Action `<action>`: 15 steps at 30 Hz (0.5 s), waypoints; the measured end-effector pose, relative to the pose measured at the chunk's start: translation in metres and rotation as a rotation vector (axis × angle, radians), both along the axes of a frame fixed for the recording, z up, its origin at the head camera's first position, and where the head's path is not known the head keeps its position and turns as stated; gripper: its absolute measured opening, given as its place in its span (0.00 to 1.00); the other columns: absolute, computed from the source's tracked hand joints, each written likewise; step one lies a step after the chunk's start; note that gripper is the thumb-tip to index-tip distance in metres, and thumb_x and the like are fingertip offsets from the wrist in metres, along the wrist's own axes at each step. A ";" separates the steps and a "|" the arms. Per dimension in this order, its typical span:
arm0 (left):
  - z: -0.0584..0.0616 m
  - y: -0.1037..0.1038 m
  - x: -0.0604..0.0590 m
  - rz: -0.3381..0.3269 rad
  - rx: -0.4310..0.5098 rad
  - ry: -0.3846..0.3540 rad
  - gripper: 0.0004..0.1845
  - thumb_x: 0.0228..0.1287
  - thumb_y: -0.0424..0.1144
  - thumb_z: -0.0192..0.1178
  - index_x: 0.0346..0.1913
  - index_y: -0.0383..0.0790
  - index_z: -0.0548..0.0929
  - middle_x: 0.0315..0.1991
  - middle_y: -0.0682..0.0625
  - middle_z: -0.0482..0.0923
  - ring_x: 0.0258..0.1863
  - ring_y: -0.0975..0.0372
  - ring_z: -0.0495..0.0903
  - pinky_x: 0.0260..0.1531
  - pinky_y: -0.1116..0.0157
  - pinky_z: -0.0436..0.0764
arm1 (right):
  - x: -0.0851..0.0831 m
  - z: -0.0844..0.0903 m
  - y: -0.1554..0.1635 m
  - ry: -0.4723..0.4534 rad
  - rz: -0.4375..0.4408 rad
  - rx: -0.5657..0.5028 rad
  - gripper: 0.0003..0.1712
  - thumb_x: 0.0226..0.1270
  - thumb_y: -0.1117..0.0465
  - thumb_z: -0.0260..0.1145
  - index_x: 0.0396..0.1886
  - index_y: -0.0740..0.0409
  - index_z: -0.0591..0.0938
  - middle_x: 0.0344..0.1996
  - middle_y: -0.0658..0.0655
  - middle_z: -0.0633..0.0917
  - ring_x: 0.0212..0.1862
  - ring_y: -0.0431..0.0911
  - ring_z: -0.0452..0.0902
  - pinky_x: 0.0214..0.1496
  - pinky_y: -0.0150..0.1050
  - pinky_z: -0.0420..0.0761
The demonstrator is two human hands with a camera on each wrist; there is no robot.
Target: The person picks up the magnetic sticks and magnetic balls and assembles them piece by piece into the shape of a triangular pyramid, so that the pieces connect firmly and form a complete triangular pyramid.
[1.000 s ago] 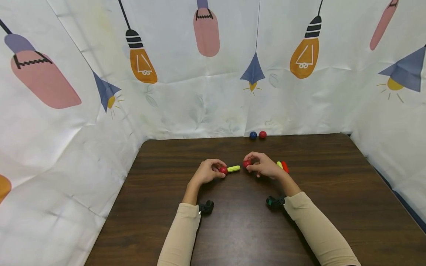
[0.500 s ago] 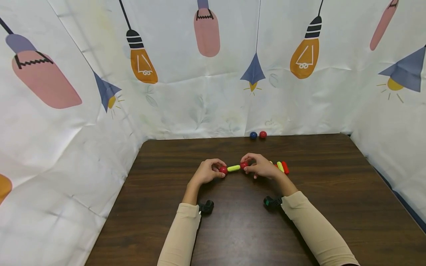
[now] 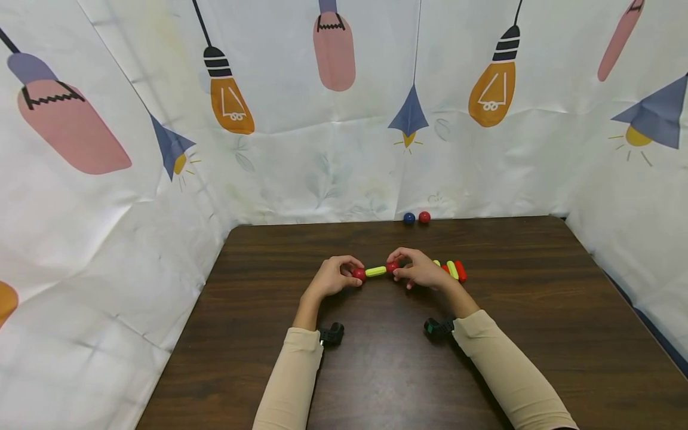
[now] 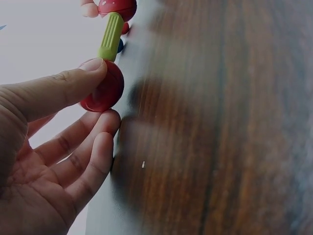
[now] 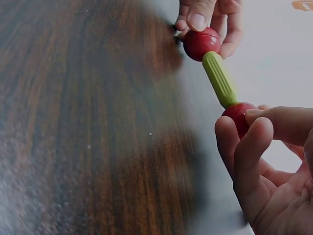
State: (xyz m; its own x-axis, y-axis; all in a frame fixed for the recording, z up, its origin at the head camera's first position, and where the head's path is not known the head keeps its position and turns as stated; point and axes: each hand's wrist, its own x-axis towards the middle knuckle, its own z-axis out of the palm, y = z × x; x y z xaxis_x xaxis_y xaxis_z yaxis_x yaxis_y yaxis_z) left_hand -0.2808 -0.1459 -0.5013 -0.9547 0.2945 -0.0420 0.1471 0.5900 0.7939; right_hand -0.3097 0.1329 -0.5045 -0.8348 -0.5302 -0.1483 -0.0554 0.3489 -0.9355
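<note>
A short yellow-green rod [image 3: 375,272] spans between two red balls above the dark wooden table [image 3: 376,370]. My left hand [image 3: 334,278] pinches the left red ball [image 3: 358,274], which shows large in the left wrist view [image 4: 103,89] with the rod [image 4: 110,36] running away from it. My right hand [image 3: 416,270] pinches the right red ball [image 3: 392,267], which touches the rod's other end. In the right wrist view that ball [image 5: 238,115] sits between my fingertips, with the rod [image 5: 218,79] leading to the far ball [image 5: 201,43].
Loose rods, yellow-green [image 3: 452,270] and red [image 3: 460,270], lie on the table just right of my right hand. A blue ball [image 3: 409,218] and a red ball [image 3: 424,217] rest at the table's far edge against the printed backdrop.
My right hand moved left with its red ball until the ball met the free end of the yellow-green rod. The left hand stayed in place, holding its ball and rod.
</note>
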 end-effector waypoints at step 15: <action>-0.001 0.000 0.001 0.021 -0.006 -0.015 0.16 0.56 0.38 0.78 0.47 0.49 0.88 0.40 0.49 0.84 0.33 0.60 0.80 0.34 0.66 0.81 | -0.001 0.004 -0.006 0.007 -0.036 0.045 0.21 0.72 0.69 0.65 0.63 0.59 0.76 0.59 0.67 0.77 0.36 0.47 0.84 0.34 0.39 0.84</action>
State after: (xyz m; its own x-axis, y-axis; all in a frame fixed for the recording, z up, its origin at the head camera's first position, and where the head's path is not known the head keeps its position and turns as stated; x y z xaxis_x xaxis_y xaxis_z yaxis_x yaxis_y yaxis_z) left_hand -0.2802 -0.1457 -0.5020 -0.9599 0.2744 -0.0579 0.1231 0.5978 0.7921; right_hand -0.3104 0.1267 -0.5007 -0.8541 -0.4930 -0.1656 -0.0488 0.3929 -0.9183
